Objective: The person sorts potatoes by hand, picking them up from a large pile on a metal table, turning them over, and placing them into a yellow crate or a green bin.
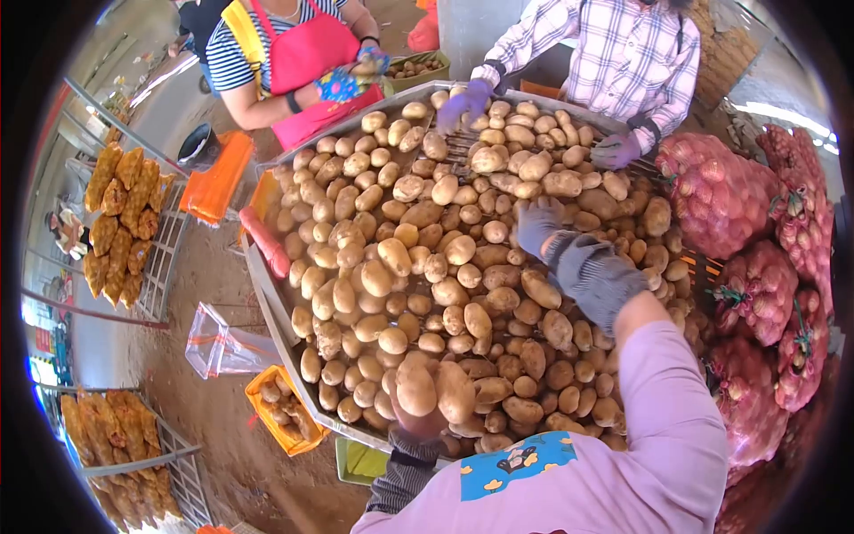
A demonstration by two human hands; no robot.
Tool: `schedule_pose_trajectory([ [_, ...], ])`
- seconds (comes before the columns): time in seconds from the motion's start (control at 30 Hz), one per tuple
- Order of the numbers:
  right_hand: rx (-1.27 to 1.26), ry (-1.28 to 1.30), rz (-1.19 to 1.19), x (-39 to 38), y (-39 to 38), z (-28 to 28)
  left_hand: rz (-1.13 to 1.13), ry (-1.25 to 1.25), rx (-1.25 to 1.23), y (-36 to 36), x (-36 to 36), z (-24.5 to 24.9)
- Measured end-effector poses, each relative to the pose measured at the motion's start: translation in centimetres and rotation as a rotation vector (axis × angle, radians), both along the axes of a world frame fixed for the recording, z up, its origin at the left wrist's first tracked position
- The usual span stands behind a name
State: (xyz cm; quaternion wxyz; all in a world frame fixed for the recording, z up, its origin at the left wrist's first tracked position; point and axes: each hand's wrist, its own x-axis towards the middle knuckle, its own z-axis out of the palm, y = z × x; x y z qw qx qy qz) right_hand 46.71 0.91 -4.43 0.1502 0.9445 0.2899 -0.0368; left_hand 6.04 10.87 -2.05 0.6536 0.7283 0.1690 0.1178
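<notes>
A large pile of potatoes (374, 278) covers a metal-edged sorting table (283, 331). My right hand (538, 224), in a grey glove, reaches over the middle right of the pile. Its fingers lie spread against potatoes there, with nothing visibly held. Near the front edge, my left hand (416, 420) is low beside my body, with two large potatoes (436, 392) at its fingers; it seems to hold them from beneath. Those potatoes hide most of its fingers.
Across the table, one co-worker wears a pink apron (311, 62), another a plaid shirt (618, 62) and purple gloves. Red mesh sacks (721, 191) are stacked at right. At left stand an orange crate (289, 409), a clear-sided frame (227, 343) and carts with yellow sacks (120, 436).
</notes>
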Motion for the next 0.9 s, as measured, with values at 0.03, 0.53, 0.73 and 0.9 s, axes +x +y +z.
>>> schedule_pose_trajectory([
  [0.03, 0.021, 0.099, -0.072, 0.6, 0.8, 0.1, 0.161, -0.076, -0.116, -0.7, 0.7, 0.5],
  [0.53, 0.225, 0.144, -0.236, 8.9, -14.6, 4.7, -0.177, 0.241, 1.09, -1.1, 1.0, 1.8],
  [0.73, 0.153, 0.298, -0.296, 12.6, -14.7, 4.7, -0.147, 0.276, 1.272, -1.7, 1.2, 0.1],
  [0.9, -0.054, 0.467, -0.338, 12.2, -14.2, 6.8, -0.071, 0.273, 0.959, -2.3, 0.6, 0.9],
])
